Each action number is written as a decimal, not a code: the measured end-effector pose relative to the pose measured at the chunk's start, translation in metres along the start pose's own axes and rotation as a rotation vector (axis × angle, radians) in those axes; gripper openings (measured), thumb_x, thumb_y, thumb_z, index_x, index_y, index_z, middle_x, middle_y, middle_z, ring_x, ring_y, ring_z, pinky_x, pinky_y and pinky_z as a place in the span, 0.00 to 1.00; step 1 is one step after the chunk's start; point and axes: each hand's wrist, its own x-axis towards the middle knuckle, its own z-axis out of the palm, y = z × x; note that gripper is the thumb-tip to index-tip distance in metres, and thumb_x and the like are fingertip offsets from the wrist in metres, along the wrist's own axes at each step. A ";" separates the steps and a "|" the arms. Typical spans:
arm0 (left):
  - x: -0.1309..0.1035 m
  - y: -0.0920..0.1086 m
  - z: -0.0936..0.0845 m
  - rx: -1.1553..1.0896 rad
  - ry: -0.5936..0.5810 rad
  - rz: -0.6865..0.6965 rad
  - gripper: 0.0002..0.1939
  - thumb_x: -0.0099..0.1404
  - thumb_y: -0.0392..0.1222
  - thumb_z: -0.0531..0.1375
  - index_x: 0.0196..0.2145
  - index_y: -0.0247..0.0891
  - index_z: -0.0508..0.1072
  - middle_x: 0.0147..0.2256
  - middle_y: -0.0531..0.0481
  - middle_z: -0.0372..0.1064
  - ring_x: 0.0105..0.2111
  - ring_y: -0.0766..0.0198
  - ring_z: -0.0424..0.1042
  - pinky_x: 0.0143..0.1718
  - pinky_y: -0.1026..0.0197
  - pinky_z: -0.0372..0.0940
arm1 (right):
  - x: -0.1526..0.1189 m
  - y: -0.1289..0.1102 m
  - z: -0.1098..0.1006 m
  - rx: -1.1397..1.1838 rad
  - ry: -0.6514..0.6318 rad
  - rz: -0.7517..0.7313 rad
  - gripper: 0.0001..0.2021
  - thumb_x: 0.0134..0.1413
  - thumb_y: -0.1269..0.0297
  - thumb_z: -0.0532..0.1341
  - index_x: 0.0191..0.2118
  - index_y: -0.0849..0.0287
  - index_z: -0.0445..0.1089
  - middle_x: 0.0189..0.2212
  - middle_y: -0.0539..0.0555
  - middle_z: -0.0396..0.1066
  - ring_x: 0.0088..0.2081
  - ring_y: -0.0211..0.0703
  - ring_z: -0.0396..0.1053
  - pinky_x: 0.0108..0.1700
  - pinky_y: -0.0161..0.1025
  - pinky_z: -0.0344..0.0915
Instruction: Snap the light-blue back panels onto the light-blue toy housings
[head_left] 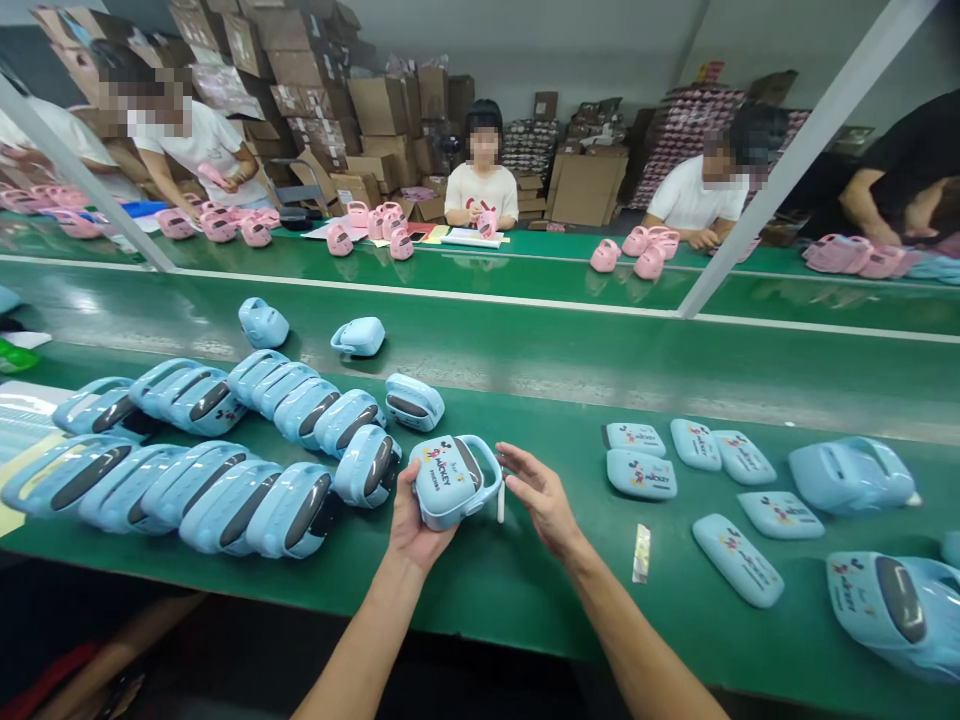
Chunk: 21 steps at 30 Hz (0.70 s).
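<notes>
My left hand (417, 520) grips a light blue plastic case (444, 482) from its left side and below. The case has a carry loop, a dark glossy window and a printed "MICKEY" front, tilted up toward me. Beside the loop, my right hand (541, 498) has its fingers outstretched and apart; whether the fingertips touch the loop I cannot tell. A thin white stick-like piece (501, 503) shows just below the loop. Left of my hands, several like blue cases (289, 508) stand in two rows. To the right lie several loose printed blue panels (642, 474).
A shiny strip (641, 554) lies on the green table (540, 610). More blue cases (855, 475) sit at the right, and two (360, 337) on the lane beyond. Across a white rail, several people work among pink cases (390, 222). Slanting metal posts (795, 170) rise from the rail.
</notes>
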 end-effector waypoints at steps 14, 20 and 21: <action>-0.019 0.010 -0.005 0.447 -0.178 0.201 0.51 0.36 0.50 0.76 0.59 0.49 0.65 0.52 0.44 0.73 0.57 0.36 0.67 0.56 0.41 0.65 | -0.026 0.023 -0.014 -1.020 0.007 -0.233 0.22 0.50 0.80 0.57 0.49 0.58 0.77 0.58 0.64 0.69 0.59 0.63 0.64 0.60 0.67 0.62; -0.027 0.013 0.007 0.516 -0.205 0.183 0.51 0.33 0.50 0.77 0.56 0.49 0.65 0.50 0.44 0.72 0.54 0.37 0.69 0.53 0.42 0.66 | -0.021 0.026 -0.047 -0.919 0.132 -0.247 0.19 0.53 0.74 0.60 0.49 0.49 0.77 0.56 0.58 0.71 0.58 0.66 0.66 0.61 0.70 0.62; -0.027 0.013 0.009 0.520 -0.208 0.179 0.51 0.33 0.50 0.78 0.55 0.50 0.65 0.50 0.44 0.72 0.54 0.36 0.69 0.53 0.42 0.66 | -0.022 0.024 -0.048 -0.880 0.166 -0.246 0.19 0.54 0.71 0.61 0.50 0.48 0.76 0.57 0.57 0.70 0.59 0.67 0.65 0.61 0.70 0.61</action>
